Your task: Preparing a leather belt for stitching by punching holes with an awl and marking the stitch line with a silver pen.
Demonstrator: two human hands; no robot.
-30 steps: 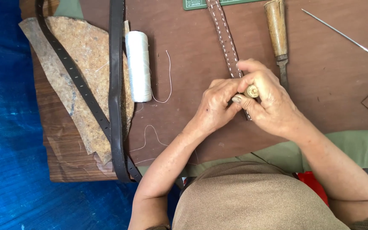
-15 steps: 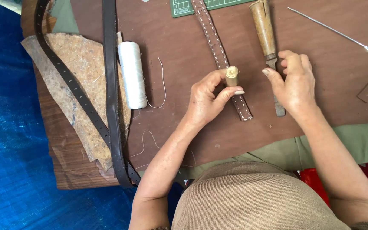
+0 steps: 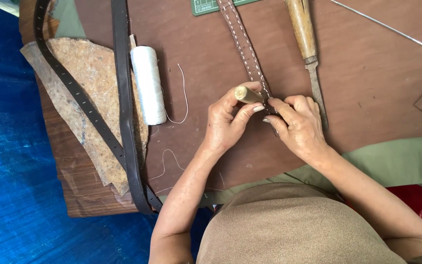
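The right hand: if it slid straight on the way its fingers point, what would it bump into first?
Probably the small wooden tool handle held in the left hand: the right hand points left across the stitched brown leather strap it already touches. Depth is hard to judge.

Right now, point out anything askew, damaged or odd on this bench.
Nothing looks damaged. Loose white thread trails off the spool across the brown board, and the dark belt hangs over its front edge.

Brown board (image 3: 367,98): spool (image 3: 148,83), strap (image 3: 242,44), knife (image 3: 308,54)
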